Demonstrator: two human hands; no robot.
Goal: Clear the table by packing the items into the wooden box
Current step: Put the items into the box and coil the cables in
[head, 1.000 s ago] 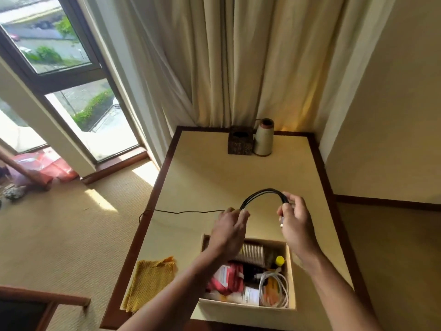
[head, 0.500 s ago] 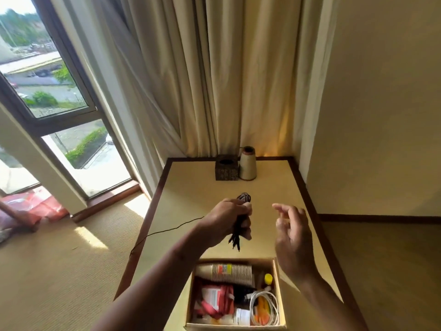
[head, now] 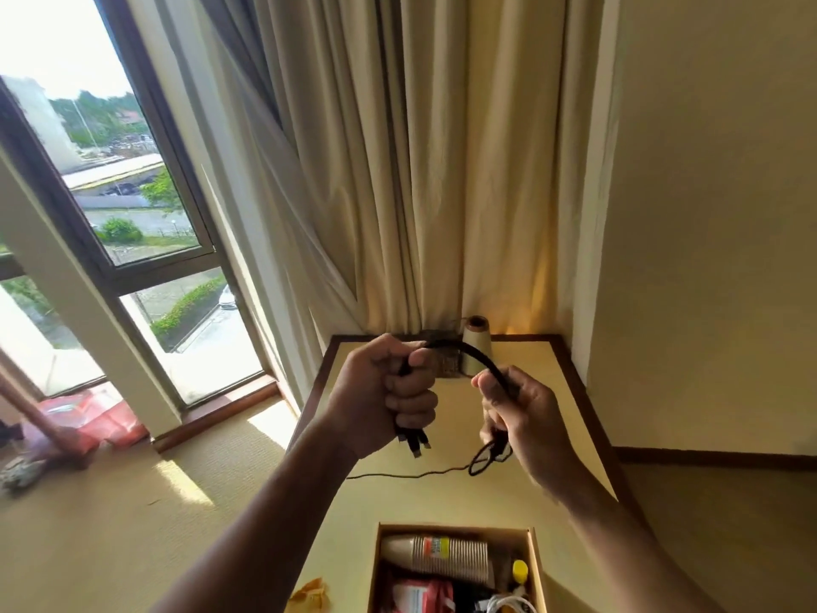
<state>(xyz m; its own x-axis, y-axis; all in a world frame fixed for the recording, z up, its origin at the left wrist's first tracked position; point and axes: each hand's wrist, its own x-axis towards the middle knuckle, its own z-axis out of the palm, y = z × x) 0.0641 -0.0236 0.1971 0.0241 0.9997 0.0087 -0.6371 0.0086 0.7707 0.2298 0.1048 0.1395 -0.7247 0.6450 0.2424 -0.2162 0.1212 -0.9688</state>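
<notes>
The left hand (head: 389,391) is a tight fist round a folded bunch of the long thin black cable (head: 468,349), and the ends poke out under the fist. The right hand (head: 526,418) pinches the same cable a bit further along. The cable bends in an arch between the two hands, up in the air above the pale yellow surface (head: 442,506). Its tail lies across the surface toward the left edge.

The open wooden box (head: 537,564) at the near end looks quite full: a lying stack of paper cups (head: 437,553), a red packet (head: 420,592), a coiled white cord (head: 508,606). So most of the packing seems done. The cable has yet to be wound up and put in. Also left out are a crumpled yellow cloth (head: 309,595) beside the box, and a cream cone of thread (head: 479,334) and a small dark woven box (head: 448,367) at the far end.
</notes>
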